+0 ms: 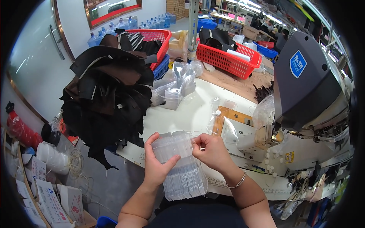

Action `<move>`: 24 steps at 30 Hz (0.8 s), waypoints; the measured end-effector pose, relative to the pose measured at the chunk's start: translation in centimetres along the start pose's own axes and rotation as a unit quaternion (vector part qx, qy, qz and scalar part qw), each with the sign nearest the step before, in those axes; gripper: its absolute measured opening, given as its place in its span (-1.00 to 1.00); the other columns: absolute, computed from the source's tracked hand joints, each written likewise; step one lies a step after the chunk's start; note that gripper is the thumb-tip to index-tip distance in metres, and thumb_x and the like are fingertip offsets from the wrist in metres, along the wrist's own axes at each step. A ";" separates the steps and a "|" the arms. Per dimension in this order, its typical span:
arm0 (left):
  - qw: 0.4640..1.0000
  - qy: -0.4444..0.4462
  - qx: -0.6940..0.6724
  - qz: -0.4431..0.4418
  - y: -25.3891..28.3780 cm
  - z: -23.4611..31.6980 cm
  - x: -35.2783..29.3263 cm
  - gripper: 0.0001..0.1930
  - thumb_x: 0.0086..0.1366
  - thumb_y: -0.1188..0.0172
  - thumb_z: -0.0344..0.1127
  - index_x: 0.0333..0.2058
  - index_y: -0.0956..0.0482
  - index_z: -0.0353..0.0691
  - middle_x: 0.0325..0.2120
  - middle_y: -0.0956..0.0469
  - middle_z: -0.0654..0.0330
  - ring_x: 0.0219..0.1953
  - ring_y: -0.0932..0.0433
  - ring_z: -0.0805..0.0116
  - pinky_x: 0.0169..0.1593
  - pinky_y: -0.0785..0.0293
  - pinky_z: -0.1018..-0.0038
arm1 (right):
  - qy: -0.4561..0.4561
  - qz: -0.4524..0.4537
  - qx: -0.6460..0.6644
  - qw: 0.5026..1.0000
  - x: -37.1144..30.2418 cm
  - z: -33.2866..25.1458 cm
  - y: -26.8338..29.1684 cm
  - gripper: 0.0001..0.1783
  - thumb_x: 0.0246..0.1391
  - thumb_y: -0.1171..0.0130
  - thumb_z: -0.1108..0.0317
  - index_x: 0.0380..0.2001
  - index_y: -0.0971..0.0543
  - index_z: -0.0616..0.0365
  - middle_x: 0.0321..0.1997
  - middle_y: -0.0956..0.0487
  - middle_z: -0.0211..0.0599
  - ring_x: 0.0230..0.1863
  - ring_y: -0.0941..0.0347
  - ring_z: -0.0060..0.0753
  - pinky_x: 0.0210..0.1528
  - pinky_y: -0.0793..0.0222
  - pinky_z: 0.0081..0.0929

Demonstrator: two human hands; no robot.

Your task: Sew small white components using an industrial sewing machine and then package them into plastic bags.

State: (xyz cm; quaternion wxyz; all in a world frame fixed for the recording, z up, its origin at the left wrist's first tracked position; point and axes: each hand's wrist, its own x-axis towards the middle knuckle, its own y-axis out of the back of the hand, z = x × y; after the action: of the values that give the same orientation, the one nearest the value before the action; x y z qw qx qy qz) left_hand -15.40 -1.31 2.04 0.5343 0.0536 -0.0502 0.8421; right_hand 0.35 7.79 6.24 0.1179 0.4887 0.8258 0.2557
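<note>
A thick bundle of transparent plastic sheets (185, 178) rests in front of my body, over the table's near edge. My left hand (161, 159) grips it from the left side, thumb across the top and fingers along the far left edge. At the bundle's upper right edge, my right hand (211, 150) is closed in a pinch. What lies between those fingertips is too small to make out. A bracelet (239, 180) circles my right wrist.
To the right stands a dark-housed sewing machine (304, 83) on a white table (207, 91). Black and brown material pieces (110, 91) are heaped at the left. Further back are a red basket (228, 59), plastic bags, and more transparent pieces (173, 97). White buttons (269, 168) lie near the machine.
</note>
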 end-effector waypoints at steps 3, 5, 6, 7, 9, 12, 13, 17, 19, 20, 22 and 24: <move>1.000 -0.008 0.005 0.001 0.0 -0.1 0.0 -0.16 -0.16 -0.37 -0.43 0.10 -0.08 -0.24 -0.02 -0.21 0.03 0.00 -0.30 0.23 0.04 -0.32 0.35 | -0.005 -0.003 0.007 1.000 0.2 0.1 0.1 -0.84 -0.14 -0.12 0.46 -0.47 -0.53 0.37 -0.52 -0.58 -0.21 -0.45 -0.54 -0.50 -0.36 -0.44 -0.59; 1.000 -0.014 0.015 0.003 0.1 -0.1 0.0 -0.17 -0.16 -0.37 -0.43 0.10 -0.08 -0.25 -0.02 -0.21 0.03 0.00 -0.30 0.23 0.04 -0.32 0.35 | -0.002 -0.003 0.017 1.000 0.2 -0.1 0.1 -0.85 -0.14 -0.12 0.46 -0.48 -0.52 0.36 -0.53 -0.57 -0.20 -0.45 -0.54 -0.48 -0.36 -0.44 -0.57; 1.000 -0.013 0.017 0.002 0.0 0.0 0.0 -0.17 -0.16 -0.37 -0.42 0.10 -0.08 -0.25 -0.02 -0.21 0.03 0.00 -0.30 0.23 0.04 -0.31 0.35 | 0.009 -0.003 -0.023 1.000 0.2 -0.5 0.1 -0.83 -0.15 -0.12 0.46 -0.44 -0.49 0.36 -0.49 -0.57 -0.20 -0.45 -0.53 -0.46 -0.36 -0.43 -0.56; 1.000 -0.011 0.020 0.002 0.0 0.0 0.0 -0.17 -0.16 -0.38 -0.42 0.10 -0.08 -0.25 -0.02 -0.21 0.03 0.00 -0.30 0.23 0.05 -0.31 0.35 | 0.020 -0.002 -0.064 0.998 0.2 -0.7 0.1 -0.80 -0.16 -0.12 0.47 -0.41 -0.46 0.36 -0.46 -0.57 -0.19 -0.45 -0.53 -0.44 -0.37 -0.43 -0.55; 1.000 -0.012 0.022 -0.002 0.1 -0.1 0.1 -0.16 -0.16 -0.37 -0.42 0.10 -0.07 -0.25 -0.02 -0.21 0.03 0.00 -0.30 0.24 0.04 -0.31 0.35 | 0.027 0.002 -0.075 0.997 0.4 -0.7 0.4 -0.78 -0.17 -0.12 0.48 -0.38 -0.43 0.35 -0.42 -0.56 -0.21 -0.45 -0.53 -0.44 -0.38 -0.43 -0.55; 1.000 -0.012 0.020 0.001 0.0 0.1 -0.1 -0.14 -0.15 -0.38 -0.40 0.12 -0.05 -0.24 0.00 -0.20 0.02 0.02 -0.28 0.21 0.05 -0.30 0.34 | 0.021 -0.010 -0.038 0.999 0.5 -0.4 1.0 -0.74 -0.18 -0.11 0.51 -0.33 -0.38 0.32 -0.36 -0.55 -0.22 -0.44 -0.53 -0.44 -0.39 -0.43 -0.55; 1.000 -0.010 0.017 0.005 -0.1 0.2 -0.1 -0.12 -0.16 -0.38 -0.39 0.14 -0.05 -0.23 0.02 -0.19 0.00 0.04 -0.27 0.17 0.07 -0.29 0.32 | 0.009 -0.024 0.010 1.000 0.5 -0.2 1.2 -0.73 -0.17 -0.11 0.52 -0.31 -0.37 0.30 -0.33 -0.54 -0.23 -0.44 -0.53 -0.45 -0.41 -0.43 -0.55; 0.971 -0.145 0.190 0.022 0.1 0.9 0.3 -0.19 -0.17 -0.39 -0.37 0.11 -0.18 -0.17 0.08 -0.15 -0.01 0.12 -0.20 0.09 0.13 -0.21 0.29 | 0.011 -0.030 0.061 0.998 0.0 0.2 1.0 -0.79 -0.15 -0.11 0.52 -0.36 -0.40 0.28 -0.38 -0.54 -0.27 -0.43 -0.53 -0.51 -0.43 -0.42 -0.60; 0.975 -0.122 0.186 -0.011 0.1 1.5 0.2 -0.35 -0.18 -0.38 -0.35 -0.01 -0.41 -0.06 0.15 -0.07 -0.03 0.21 -0.04 -0.04 0.20 -0.08 0.20 | 0.014 -0.022 0.053 0.998 -0.2 0.7 0.9 -0.86 -0.10 -0.14 0.49 -0.40 -0.50 0.29 -0.42 -0.55 -0.31 -0.43 -0.52 -0.59 -0.45 -0.40 -0.65; 0.975 -0.120 0.186 -0.010 0.1 1.8 0.2 -0.35 -0.18 -0.38 -0.35 -0.01 -0.41 -0.06 0.15 -0.07 -0.03 0.21 -0.04 -0.04 0.20 -0.08 0.20 | 0.014 -0.024 0.053 0.998 -0.3 0.7 0.8 -0.86 -0.10 -0.14 0.49 -0.40 -0.50 0.29 -0.42 -0.55 -0.31 -0.43 -0.52 -0.59 -0.45 -0.40 -0.65; 0.929 -0.183 0.321 -0.002 0.3 2.1 0.3 -0.55 -0.15 -0.36 -0.36 -0.17 -0.57 0.03 0.20 -0.04 -0.01 0.24 0.06 -0.12 0.23 0.01 0.12 | 0.031 0.004 0.061 0.998 -0.6 0.5 0.7 -0.88 -0.08 -0.19 0.45 -0.44 -0.58 0.29 -0.43 -0.57 -0.34 -0.46 -0.50 -0.65 -0.45 -0.39 -0.68; 0.922 -0.201 0.331 -0.021 0.4 2.5 0.5 -0.59 -0.14 -0.34 -0.37 -0.21 -0.60 0.05 0.20 -0.04 0.00 0.25 0.09 -0.15 0.23 0.03 0.09 | 0.018 -0.010 0.055 0.998 -0.5 0.5 0.8 -0.87 -0.08 -0.21 0.44 -0.43 -0.59 0.29 -0.41 -0.57 -0.33 -0.47 -0.49 -0.66 -0.45 -0.39 -0.69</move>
State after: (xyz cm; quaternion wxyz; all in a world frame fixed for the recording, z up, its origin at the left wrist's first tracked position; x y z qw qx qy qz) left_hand -15.85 -1.41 4.53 0.4824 0.3962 0.1261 0.7710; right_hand 1.39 7.82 6.25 0.0782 0.4814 0.8455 0.2174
